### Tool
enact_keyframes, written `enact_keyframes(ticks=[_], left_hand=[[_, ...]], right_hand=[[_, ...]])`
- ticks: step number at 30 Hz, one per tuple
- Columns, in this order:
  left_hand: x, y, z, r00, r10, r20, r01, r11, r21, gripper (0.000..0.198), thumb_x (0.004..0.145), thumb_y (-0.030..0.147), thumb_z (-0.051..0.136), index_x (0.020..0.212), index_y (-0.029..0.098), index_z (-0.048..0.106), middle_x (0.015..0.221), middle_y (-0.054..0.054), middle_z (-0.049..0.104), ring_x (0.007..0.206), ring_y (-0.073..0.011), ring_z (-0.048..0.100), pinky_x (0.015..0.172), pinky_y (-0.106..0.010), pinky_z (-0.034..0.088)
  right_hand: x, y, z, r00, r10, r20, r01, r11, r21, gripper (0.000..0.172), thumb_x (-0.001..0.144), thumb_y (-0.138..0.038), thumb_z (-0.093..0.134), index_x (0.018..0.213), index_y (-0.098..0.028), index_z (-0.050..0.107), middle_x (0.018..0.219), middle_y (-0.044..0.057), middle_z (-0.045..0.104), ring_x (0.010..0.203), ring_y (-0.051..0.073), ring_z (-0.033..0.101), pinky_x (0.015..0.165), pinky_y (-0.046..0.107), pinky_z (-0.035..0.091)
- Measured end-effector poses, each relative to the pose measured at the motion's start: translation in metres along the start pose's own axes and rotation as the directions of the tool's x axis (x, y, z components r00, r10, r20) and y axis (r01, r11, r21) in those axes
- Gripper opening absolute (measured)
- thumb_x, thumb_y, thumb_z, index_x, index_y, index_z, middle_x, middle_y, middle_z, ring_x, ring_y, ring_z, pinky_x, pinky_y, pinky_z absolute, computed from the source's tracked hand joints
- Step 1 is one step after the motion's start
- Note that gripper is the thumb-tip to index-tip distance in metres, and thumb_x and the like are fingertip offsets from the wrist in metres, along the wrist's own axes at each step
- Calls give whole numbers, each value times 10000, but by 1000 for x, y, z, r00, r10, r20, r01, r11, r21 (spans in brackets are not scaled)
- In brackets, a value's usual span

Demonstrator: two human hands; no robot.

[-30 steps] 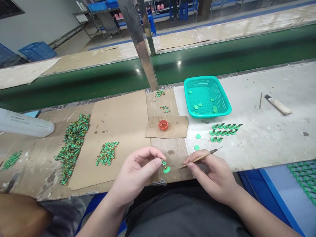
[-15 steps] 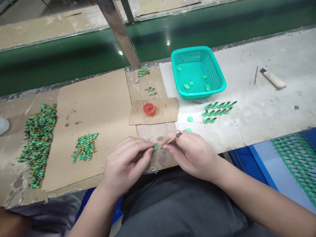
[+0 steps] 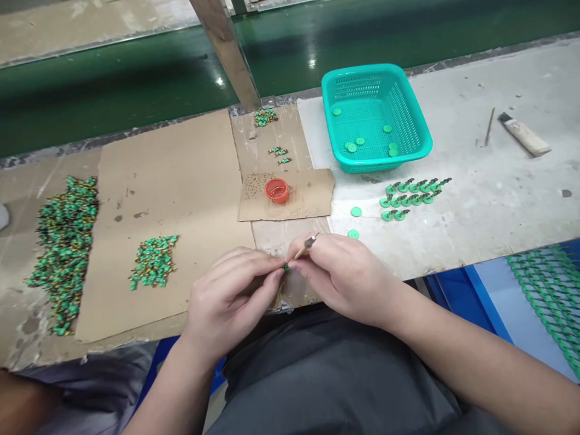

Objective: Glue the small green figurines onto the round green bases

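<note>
My left hand point(image 3: 233, 293) is closed in a pinch on a small green disc point(image 3: 286, 267), mostly covered by the fingertips. With thumb and fingers my right hand point(image 3: 347, 281) grips a thin brush-like stick point(image 3: 302, 248), its wooden part pointing down at the disc and its dark end up. Both sets of fingertips meet over the table's near edge. Just beyond the right hand lie two loose green discs, the nearer disc point(image 3: 353, 234) close to the knuckles. A red cup point(image 3: 277, 191) with liquid stands on a cardboard piece point(image 3: 312, 208).
A teal basket point(image 3: 333, 130) holds several green discs. Right of centre, green discs with dark pieces point(image 3: 414, 199) lie in rows. Piles of small green-and-gold parts point(image 3: 67, 248) cover the left side. A flat brush point(image 3: 524, 134) and a thin stick point(image 3: 490, 127) rest at the right.
My right hand has moved slightly left, bringing the stick's lower end to the disc in my left fingers. The stick is now tilted more upright. The view has shifted a little.
</note>
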State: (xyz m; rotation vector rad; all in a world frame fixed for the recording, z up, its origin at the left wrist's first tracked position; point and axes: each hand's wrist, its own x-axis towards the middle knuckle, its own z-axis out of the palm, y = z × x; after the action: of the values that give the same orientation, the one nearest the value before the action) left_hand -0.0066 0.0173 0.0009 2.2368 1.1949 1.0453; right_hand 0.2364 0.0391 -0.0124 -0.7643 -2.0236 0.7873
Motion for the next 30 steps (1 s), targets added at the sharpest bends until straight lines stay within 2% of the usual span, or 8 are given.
enact_keyframes(ticks=[7,10,16,20,27,30], left_hand=[[2,1,0,1000,14,-17,-14,1000,5,213,1013,72,801,1085,271,829,1005,-4,901,857,-176,853,879,-332,693],[1,1,-1,1000,12,-17,-11,1000,11,217,1012,79,806,1088,282,827,1024,0,902,872,-179,859,880,-331,697],[-1,2,0,1000,1,-15,-1,999,33,194,1030,101,798,1093,283,815,1019,0,902,872,-183,863,897,-339,709],[0,1,1,998,28,-49,-27,1000,14,195,1016,89,791,1072,270,836,984,-6,900,834,-183,857,864,-338,710],[0,1,-1,1000,-14,-3,14,1000,-4,209,1024,103,817,1124,280,868,1026,-13,913,887,-189,869,877,-346,709],[-2,-1,0,1000,-9,3,9,1000,-3,226,1028,99,817,1146,284,870,1063,-12,915,918,-184,869,906,-345,704]], right_hand=[[4,-4,0,999,-7,34,6,1000,30,123,1222,-189,564,1232,-277,648,1163,52,856,1080,233,849,962,374,694],[6,-5,-1,999,-23,40,23,1000,5,116,1216,-171,570,1216,-270,630,1128,54,841,1041,235,835,934,363,673],[9,-10,-1,997,25,68,-22,999,-45,171,1208,-160,533,1115,-287,599,997,19,785,907,226,776,811,351,623],[7,-13,2,999,-5,42,8,998,-68,191,1197,-128,516,1147,-280,621,1032,29,807,936,222,785,844,347,637],[8,-4,-5,998,57,-19,-58,998,-26,131,1207,-187,566,1120,-269,619,1077,54,826,992,229,820,884,358,659],[10,0,-7,998,60,9,-60,998,5,126,1208,-184,582,1118,-261,625,1086,50,826,1005,223,822,892,347,655]])
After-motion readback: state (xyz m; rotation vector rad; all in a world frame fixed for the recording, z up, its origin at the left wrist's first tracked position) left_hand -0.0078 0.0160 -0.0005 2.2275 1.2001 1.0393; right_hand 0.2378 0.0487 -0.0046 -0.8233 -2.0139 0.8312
